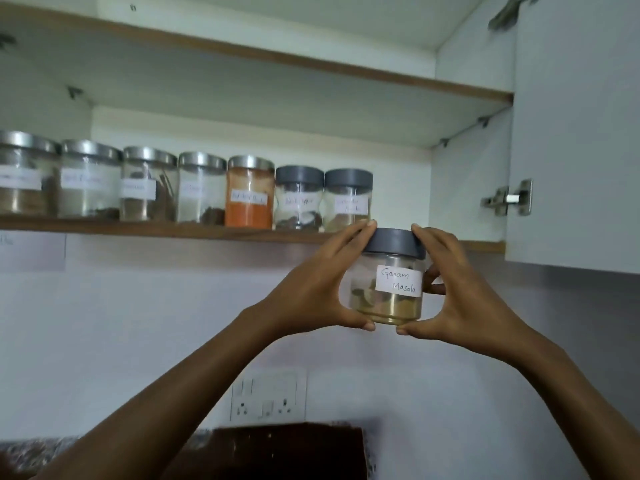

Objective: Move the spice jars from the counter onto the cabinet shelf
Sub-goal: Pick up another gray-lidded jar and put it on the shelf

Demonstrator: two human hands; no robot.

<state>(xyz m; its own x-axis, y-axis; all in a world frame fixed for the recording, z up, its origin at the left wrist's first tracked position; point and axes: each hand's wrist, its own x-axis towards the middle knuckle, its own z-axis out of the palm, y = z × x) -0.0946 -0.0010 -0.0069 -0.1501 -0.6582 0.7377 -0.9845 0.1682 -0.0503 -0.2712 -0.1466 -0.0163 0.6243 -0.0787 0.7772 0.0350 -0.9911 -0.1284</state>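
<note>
While raised just below the shelf (pixel 173 229), the Garam Masala jar (pixel 391 277) is gripped between left hand (pixel 318 289) and right hand (pixel 464 292).

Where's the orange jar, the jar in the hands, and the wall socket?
orange jar (pixel 249 202), head view, on its orange-filled body.
held jar (pixel 399 281), head view, on its white label.
wall socket (pixel 268 396), head view, on its white plate.

Cabinet shelf (pixel 138 229) — seven labelled jars (pixel 202 194) in row: five steel-lidded left, two grey-lidded right.
</note>
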